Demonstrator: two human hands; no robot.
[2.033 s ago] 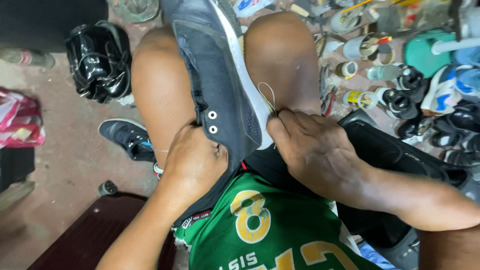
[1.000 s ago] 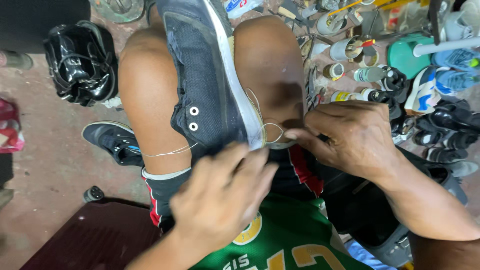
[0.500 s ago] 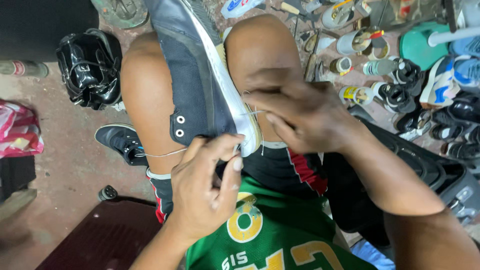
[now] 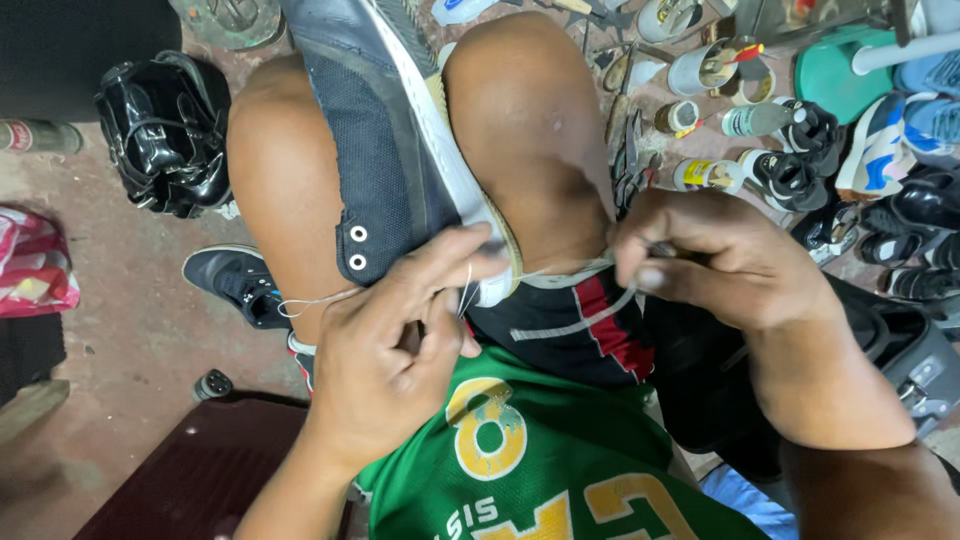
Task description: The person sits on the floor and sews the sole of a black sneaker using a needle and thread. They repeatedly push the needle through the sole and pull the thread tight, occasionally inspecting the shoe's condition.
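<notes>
Head view, shoe: a dark navy sneaker [image 4: 385, 150] lies wedged between the person's two bare knees, toe pointing far, heel near. Clamped like that it sits steady, which leaves both hands free.

Head view, shoe's look: mesh-textured upper, two metal eyelets near the heel end, a white sole edge [image 4: 440, 160] running along its right side. The sole edge at the heel looks partly separated, though that is a judgement.

Head view, left hand [image 4: 395, 360]: pressed against the heel end of the sneaker, fingers [image 4: 455, 255] curled and closed over the sole edge, pinning it, seemingly so the seam stays shut against the pull.

Head view, thread [image 4: 320, 298]: a pale strand loops out left of the shoe; another length runs right from the heel toward the other hand.

Head view, right hand [image 4: 720, 265]: just right of the right knee, fingers pinched tight on the thread, drawing it taut sideways. A slim tool may sit in the pinch; too small to tell.

Head view, surroundings: a second dark sneaker [image 4: 235, 280] on the floor at left, a black glossy bag [image 4: 160, 135] far left, small bottles and tins [image 4: 705, 120] and a row of shoes [image 4: 880, 160] on the floor at far right.
</notes>
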